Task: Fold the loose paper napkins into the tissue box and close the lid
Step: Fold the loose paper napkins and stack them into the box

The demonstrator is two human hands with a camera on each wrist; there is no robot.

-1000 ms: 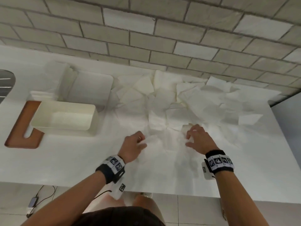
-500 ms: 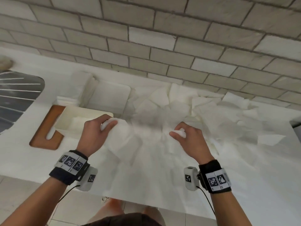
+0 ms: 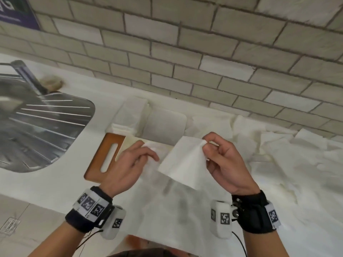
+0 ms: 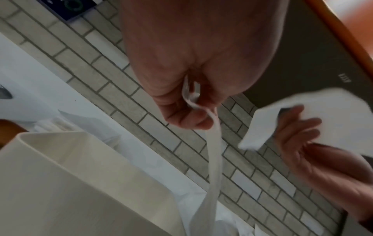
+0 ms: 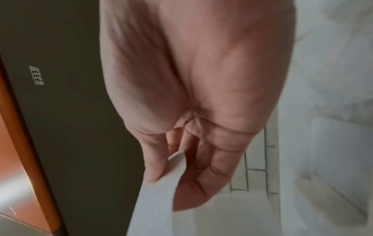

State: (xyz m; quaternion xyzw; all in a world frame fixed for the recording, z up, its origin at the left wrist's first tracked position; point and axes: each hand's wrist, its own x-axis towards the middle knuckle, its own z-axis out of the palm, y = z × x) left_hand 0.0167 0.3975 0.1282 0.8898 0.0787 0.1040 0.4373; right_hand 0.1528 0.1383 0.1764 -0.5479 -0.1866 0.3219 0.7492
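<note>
Left hand (image 3: 128,164): pinching one edge of the held napkin (image 3: 182,162), fingers curled.
Right hand (image 3: 225,164): pinching the opposite corner, remaining fingers loosely spread.
Held napkin: raised above the surface (image 3: 46,182), fold not yet made.
Tissue box (image 4: 70,183): open, behind left hand; fill level not visible.
Lid (image 3: 165,125): off, behind box.
Remaining: many loose napkins (image 3: 278,154) at right; lid closure.
Writing: small digits, apparently "7333" (image 5: 38,75); poster text (image 3: 16,12) unreadable.

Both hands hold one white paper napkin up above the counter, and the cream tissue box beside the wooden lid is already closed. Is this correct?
One detail is wrong: the cream plastic tissue box is open, not closed, as the left wrist view shows. The slotted wooden lid lies on the counter. The rest holds: left hand and right hand pinch one white paper napkin above the counter.
</note>
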